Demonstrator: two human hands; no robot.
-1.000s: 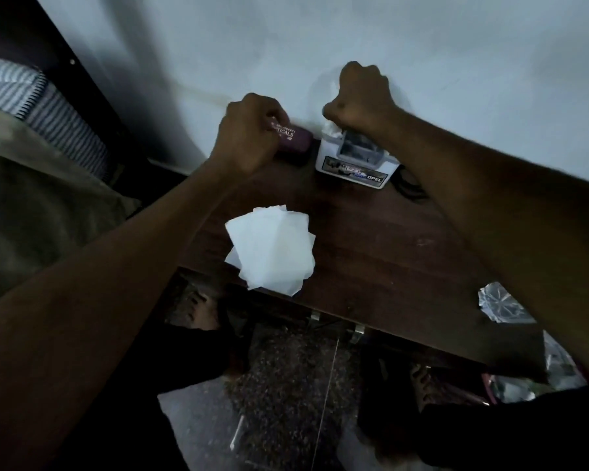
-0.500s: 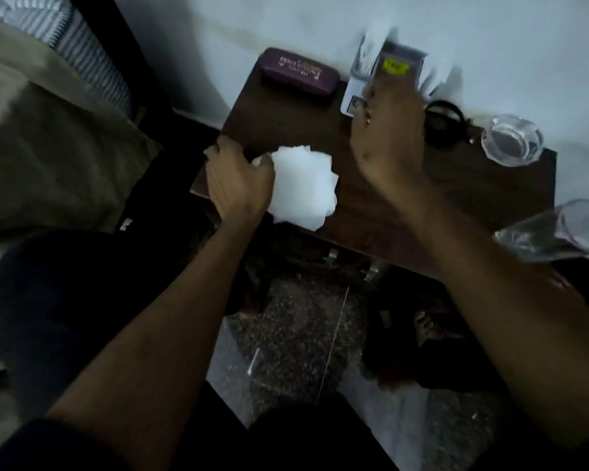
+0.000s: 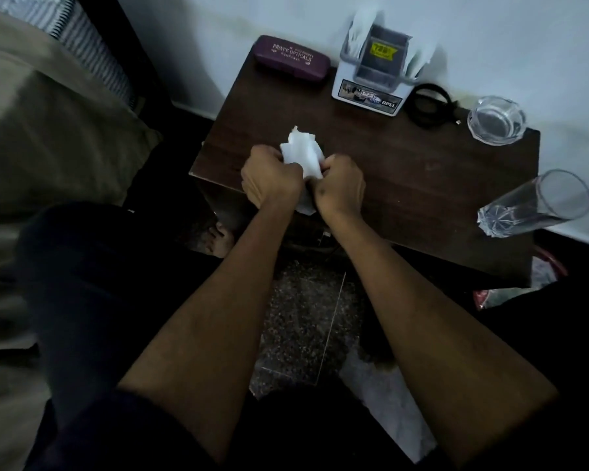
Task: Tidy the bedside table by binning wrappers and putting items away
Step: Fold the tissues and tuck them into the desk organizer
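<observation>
A white tissue paper (image 3: 302, 151) sits bunched up near the front edge of the dark wooden bedside table (image 3: 422, 185). My left hand (image 3: 269, 176) grips its left side and my right hand (image 3: 342, 183) grips its right side, fingers curled round the paper. A corner of the tissue pokes out below my hands. A maroon glasses case (image 3: 291, 62) lies at the back left against the wall. Beside it stands a white organiser box (image 3: 371, 83) holding a dark item with a yellow label.
A coiled black cable (image 3: 429, 103) lies right of the box. A glass ashtray (image 3: 497, 120) sits at the back right, and a tall glass (image 3: 538, 203) at the right edge. A bed with a pillow (image 3: 48, 130) is on the left. A red-rimmed bin (image 3: 538, 277) is low right.
My right hand came back from the organiser box to the tissue. Both hands have closed on the flat tissue and bunched it into a wad.
</observation>
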